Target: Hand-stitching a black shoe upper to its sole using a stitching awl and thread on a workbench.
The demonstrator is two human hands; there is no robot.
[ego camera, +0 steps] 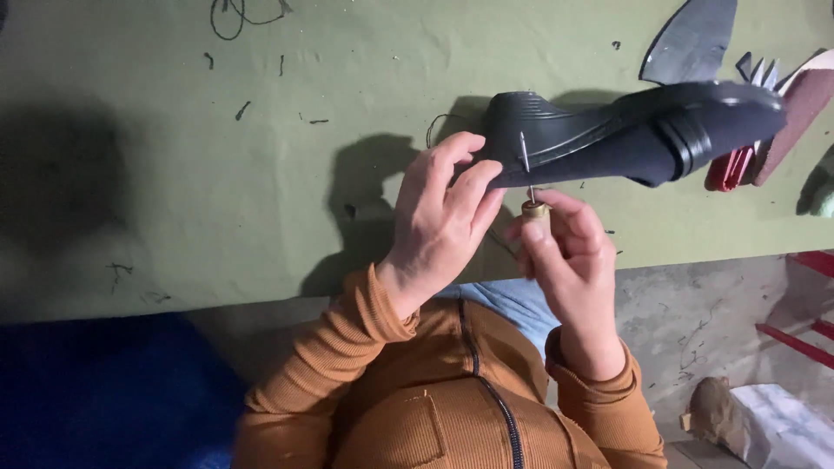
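Observation:
A black shoe [625,130] with its sole turned toward me hangs above a green table [217,174]. My left hand [439,217] grips the heel end of the shoe, fingers curled over its edge. My right hand [565,260] holds a wooden-handled awl [532,204] upright, and its metal needle pokes up through the edge of the sole next to my left fingers. A dark thread loops behind the heel.
A black sole piece [695,39] lies at the far right of the table, beside red and maroon tools [782,122]. Thread scraps dot the green surface. A concrete floor with a crumpled bag [764,417] shows at the lower right.

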